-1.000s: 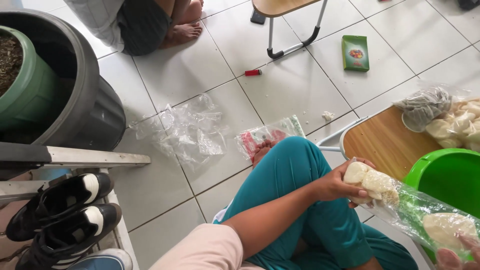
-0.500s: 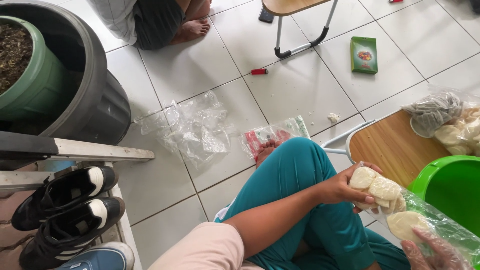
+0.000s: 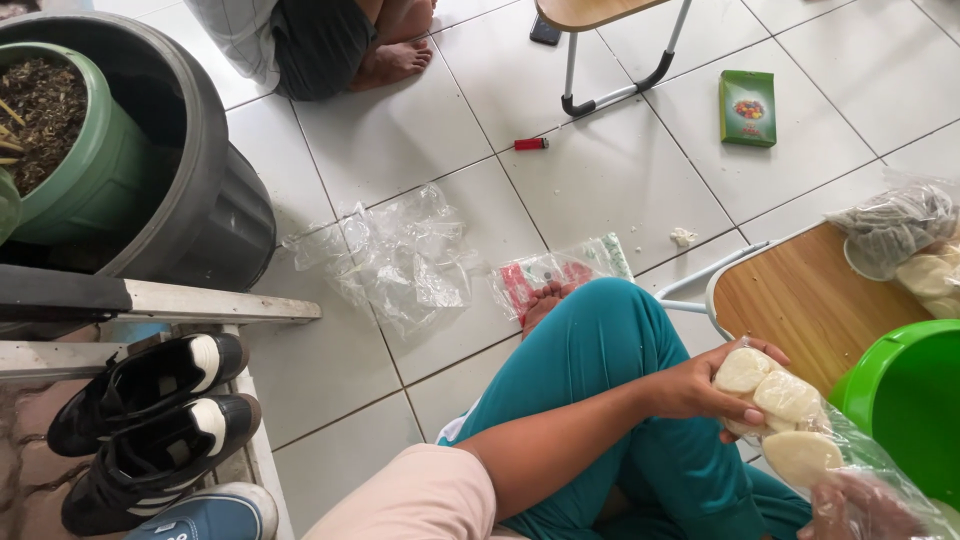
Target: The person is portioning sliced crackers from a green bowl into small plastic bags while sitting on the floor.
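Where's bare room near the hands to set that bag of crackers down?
The bare wooden tabletop between the left hand holding the clear bag of pale round crackers and the heap of bags is free. Open floor tiles lie between the red lighter and green box. The green basin crowds the right.
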